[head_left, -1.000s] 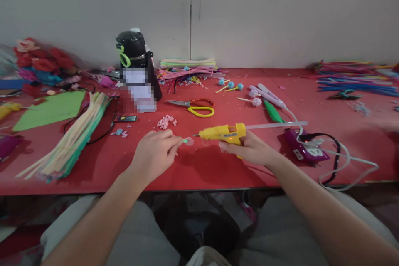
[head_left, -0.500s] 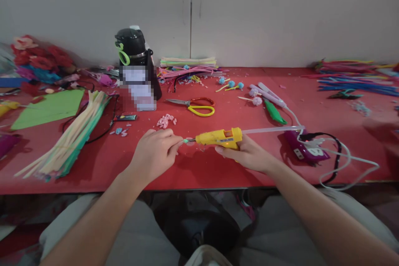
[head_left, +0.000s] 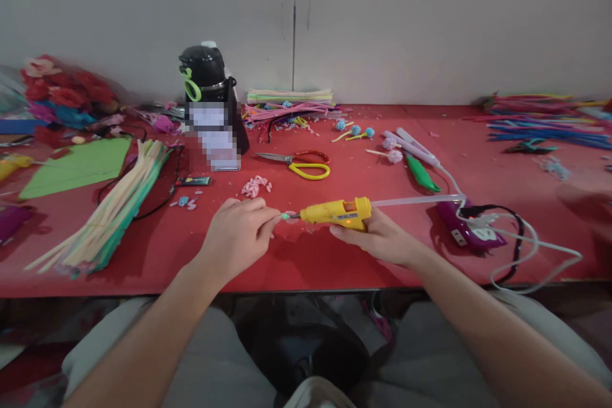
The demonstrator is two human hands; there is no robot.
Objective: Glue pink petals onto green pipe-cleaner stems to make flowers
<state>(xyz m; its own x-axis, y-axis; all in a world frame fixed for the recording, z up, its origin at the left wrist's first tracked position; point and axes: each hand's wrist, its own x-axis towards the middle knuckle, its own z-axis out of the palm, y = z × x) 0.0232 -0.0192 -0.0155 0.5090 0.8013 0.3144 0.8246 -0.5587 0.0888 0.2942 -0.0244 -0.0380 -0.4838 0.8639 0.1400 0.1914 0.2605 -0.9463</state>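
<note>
My right hand [head_left: 382, 239] is wrapped round a yellow hot glue gun [head_left: 335, 211], with a clear glue stick [head_left: 415, 201] sticking out of its back end. The gun points left, and its nozzle is at the small green piece [head_left: 285, 216] pinched between the thumb and fingers of my left hand [head_left: 241, 226]. Most of what my left fingers hold is hidden. Just beyond that hand lies a small heap of pink fuzzy pieces [head_left: 257, 187]. Scissors [head_left: 301, 162] with one red and one yellow handle lie past the glue gun.
At left lies a bundle of cream and green pipe cleaners [head_left: 115, 210]. A black bottle [head_left: 210, 89] stands behind, near a phone [head_left: 220, 146]. A purple power strip [head_left: 461, 226] with looping white cables sits at right. At the far right edge is a blurred shape [head_left: 586, 197].
My hands and the glue gun keep almost the same position. A blurred shape has come in over the table at the right edge. The view has shifted very slightly.
</note>
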